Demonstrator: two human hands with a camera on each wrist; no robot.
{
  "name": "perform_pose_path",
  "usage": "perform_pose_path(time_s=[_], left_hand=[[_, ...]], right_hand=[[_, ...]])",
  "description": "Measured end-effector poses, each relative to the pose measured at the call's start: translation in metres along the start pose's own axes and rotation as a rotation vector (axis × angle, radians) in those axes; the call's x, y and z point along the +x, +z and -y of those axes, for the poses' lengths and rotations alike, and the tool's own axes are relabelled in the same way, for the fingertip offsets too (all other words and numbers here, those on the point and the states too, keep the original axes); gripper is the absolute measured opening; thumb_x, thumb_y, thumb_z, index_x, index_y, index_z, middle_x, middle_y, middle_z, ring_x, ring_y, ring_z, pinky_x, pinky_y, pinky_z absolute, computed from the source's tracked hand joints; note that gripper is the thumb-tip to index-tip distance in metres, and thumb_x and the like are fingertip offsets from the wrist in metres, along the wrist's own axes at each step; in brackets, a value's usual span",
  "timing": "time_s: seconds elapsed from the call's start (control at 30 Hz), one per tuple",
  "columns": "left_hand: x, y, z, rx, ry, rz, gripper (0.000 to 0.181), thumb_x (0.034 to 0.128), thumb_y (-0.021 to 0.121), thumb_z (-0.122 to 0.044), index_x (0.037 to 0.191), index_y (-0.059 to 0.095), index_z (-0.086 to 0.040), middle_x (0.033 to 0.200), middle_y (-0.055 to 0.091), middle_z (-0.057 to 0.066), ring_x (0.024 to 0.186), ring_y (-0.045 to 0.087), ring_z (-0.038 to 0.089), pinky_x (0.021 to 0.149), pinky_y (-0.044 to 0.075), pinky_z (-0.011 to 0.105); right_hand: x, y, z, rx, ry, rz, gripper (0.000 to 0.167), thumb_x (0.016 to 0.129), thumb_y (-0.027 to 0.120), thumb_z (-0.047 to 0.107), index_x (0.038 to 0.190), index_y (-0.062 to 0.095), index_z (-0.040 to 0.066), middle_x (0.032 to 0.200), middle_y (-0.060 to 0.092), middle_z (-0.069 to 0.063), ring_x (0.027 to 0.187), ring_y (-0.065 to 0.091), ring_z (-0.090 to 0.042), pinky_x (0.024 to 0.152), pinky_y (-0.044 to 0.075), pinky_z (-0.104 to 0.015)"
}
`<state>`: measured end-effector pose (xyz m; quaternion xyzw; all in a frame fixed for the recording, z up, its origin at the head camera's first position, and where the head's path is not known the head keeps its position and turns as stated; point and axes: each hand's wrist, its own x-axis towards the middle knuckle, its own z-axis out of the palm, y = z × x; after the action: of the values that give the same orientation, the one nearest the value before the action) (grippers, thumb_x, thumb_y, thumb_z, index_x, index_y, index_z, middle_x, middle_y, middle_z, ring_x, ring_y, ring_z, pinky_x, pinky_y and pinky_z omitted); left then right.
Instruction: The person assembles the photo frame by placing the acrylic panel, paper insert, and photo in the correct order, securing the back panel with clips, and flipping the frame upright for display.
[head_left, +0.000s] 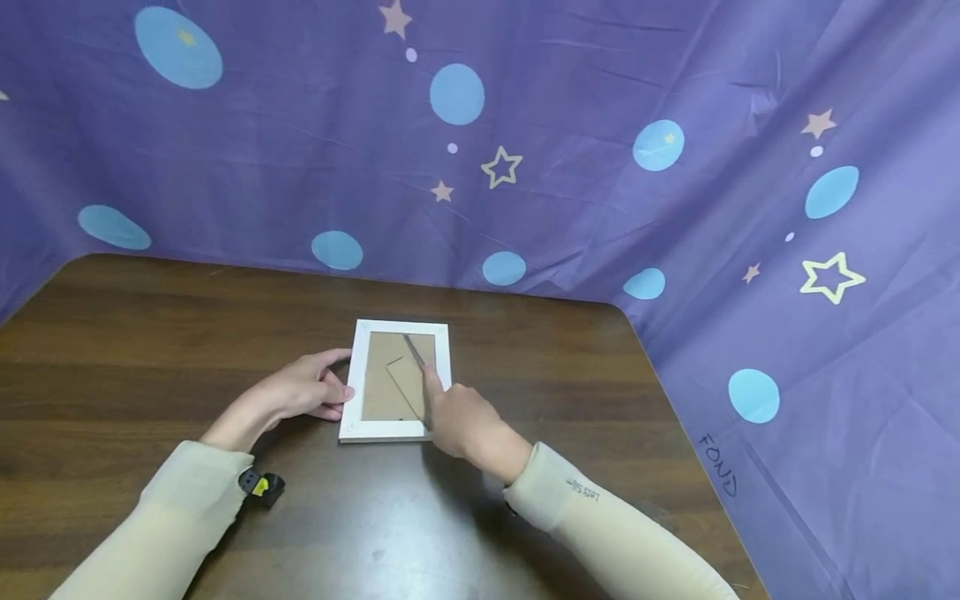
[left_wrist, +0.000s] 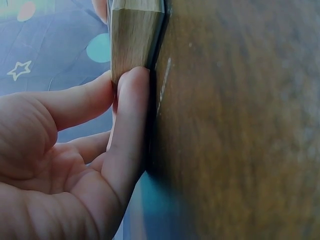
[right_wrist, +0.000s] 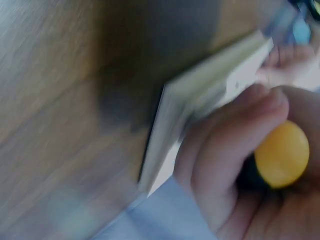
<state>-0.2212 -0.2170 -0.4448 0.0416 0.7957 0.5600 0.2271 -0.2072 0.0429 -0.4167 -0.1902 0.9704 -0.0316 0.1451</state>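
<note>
A white picture frame point(head_left: 397, 429) lies on the table with its brown backing board point(head_left: 382, 392) facing up. At its left side my left hand point(head_left: 311, 387) grips the edge, the thumb on the upper face. The left wrist view shows that hand's fingertips against the frame's pale wooden side point(left_wrist: 132, 40). My right hand point(head_left: 465, 421) holds a screwdriver point(head_left: 414, 352) over the right part of the backing, its thin dark shaft pointing at the top edge. The screwdriver's rounded yellow handle end point(right_wrist: 282, 155) sticks out of the fist in the right wrist view, which is blurred.
The brown wooden table point(head_left: 187, 333) spreads out on all sides of the frame. A purple curtain point(head_left: 555, 208) with stars and blue dots hangs along its back and right edges. A black device point(head_left: 261, 486) is strapped at the left wrist.
</note>
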Motion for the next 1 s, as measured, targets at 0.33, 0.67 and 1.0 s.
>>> perform_pose_path(time_s=[0.33,0.67,1.0], left_hand=[[-0.002,-0.001,-0.001,-0.003,-0.017,-0.001,0.082,0.1025,0.064,0.0,0.165,0.012,0.008,0.106,0.064,0.022,0.084,0.068,0.021,0.079,0.068,0.036],[-0.005,0.0,-0.003,-0.007,-0.025,-0.001,0.082,0.1018,0.065,0.0,0.166,0.014,0.007,0.105,0.064,0.021,0.085,0.068,0.021,0.08,0.068,0.036],[-0.005,-0.001,-0.003,0.002,-0.045,-0.011,0.083,0.1018,0.065,-0.001,0.166,0.013,0.006,0.106,0.064,0.021,0.084,0.068,0.021,0.079,0.068,0.035]], right_hand=[[0.012,-0.047,-0.058,0.189,-0.082,0.088,0.066,0.103,0.045,0.008,0.165,0.041,0.032,0.122,0.068,-0.014,0.056,0.048,-0.015,0.057,0.051,-0.033],[0.008,-0.069,-0.075,0.154,-0.208,-0.064,0.024,0.11,0.055,0.026,0.13,0.066,0.02,0.087,0.066,0.0,0.081,0.062,-0.021,0.075,0.053,-0.038],[0.006,-0.11,-0.057,-0.106,-0.318,0.025,0.035,0.112,0.052,0.034,0.143,0.069,0.031,0.129,0.073,0.007,0.124,0.067,-0.02,0.105,0.056,-0.052]])
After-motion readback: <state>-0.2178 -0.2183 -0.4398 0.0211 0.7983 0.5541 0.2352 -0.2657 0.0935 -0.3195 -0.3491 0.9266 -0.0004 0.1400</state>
